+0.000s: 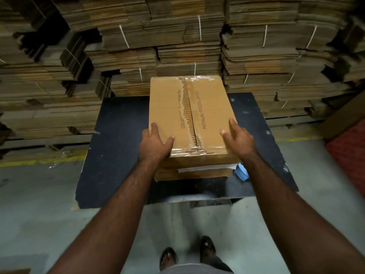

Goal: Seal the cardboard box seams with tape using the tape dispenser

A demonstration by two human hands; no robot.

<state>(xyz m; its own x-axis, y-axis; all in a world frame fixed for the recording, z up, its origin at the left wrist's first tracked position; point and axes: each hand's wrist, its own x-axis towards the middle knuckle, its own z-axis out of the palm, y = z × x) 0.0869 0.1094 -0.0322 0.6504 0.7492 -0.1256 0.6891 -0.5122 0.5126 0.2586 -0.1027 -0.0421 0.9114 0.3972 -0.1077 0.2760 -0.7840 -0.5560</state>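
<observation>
A brown cardboard box (209, 107) printed "PATANJALI FOODS LIMITED" stands on a dark table (118, 155). Its top flaps meet in a torn middle seam, and clear tape crosses the near and far edges. My left hand (155, 143) rests on the box's near left corner, fingers spread over the top and side. My right hand (239, 138) lies flat on the near right corner. A blue object (242, 172), perhaps the tape dispenser, peeks out to the right of the box, mostly hidden. A flat piece of cardboard and a white sheet (205, 168) lie under the box.
Tall stacks of flattened, string-tied cartons (177, 46) fill the space behind the table. A yellow floor line (39, 162) runs at the left. Something red (349, 155) lies on the floor at the right. My sandalled feet (187, 252) stand on grey concrete.
</observation>
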